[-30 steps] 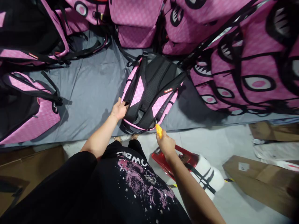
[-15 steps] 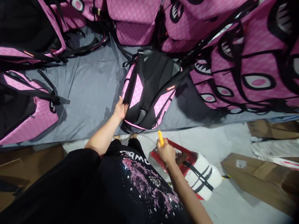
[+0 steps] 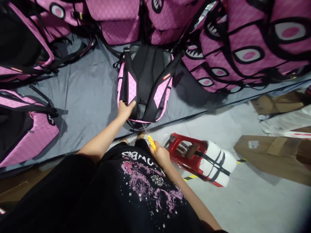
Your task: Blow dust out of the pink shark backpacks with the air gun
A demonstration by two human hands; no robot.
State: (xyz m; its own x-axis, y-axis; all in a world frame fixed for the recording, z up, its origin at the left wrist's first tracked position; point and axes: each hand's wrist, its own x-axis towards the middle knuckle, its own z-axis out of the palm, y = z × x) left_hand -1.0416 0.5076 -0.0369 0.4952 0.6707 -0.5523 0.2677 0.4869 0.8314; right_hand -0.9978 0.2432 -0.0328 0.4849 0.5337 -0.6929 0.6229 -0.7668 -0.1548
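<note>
A black and pink backpack lies back panel up near the table's front edge, its shoulder straps on top. My left hand grips its lower left side, thumb over the front and fingers at the side. Below the bag, my right hand is closed around a yellow-handled tool with a thin metal shaft. The shaft points up at the bag's bottom edge, near its middle; whether the tip touches is too small to tell. A thin cord or loop hangs by that edge.
More pink backpacks stand along the back and right of the grey-covered table; another backpack lies at left. On the floor are a red stool with a white pad strapped to it and a cardboard box.
My right hand has brought the tool left, from the backpack's lower right corner to its bottom middle. My left thumb has moved onto the bag's front. The bag sits straighter; the view has shifted.
</note>
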